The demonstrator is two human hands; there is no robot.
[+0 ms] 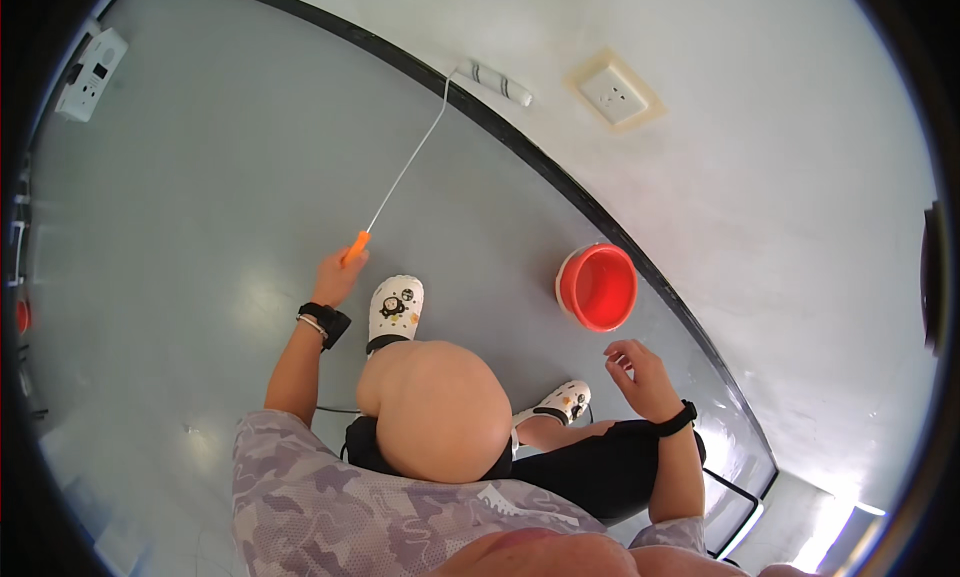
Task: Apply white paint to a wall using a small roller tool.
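Note:
My left hand point(337, 281) is closed round the orange handle point(357, 248) of a paint roller. From the handle a long thin metal rod runs away from me to the white, dark-striped roller head point(497, 84), which lies against the white wall just above the black skirting. My right hand point(646, 382) hangs over my right thigh with its fingers loosely bent and apart, holding nothing. Just beyond it a red bucket point(602, 287) stands on the floor near the skirting. The inside looks red, and whether it holds liquid I cannot tell.
A socket plate point(613, 94) is set in the wall point(750, 177), right of the roller head. At the far left is a white power unit with sockets point(92, 75). My white clogs point(396, 308) rest on the grey floor point(230, 157). A dark metal frame point(737, 492) is at lower right.

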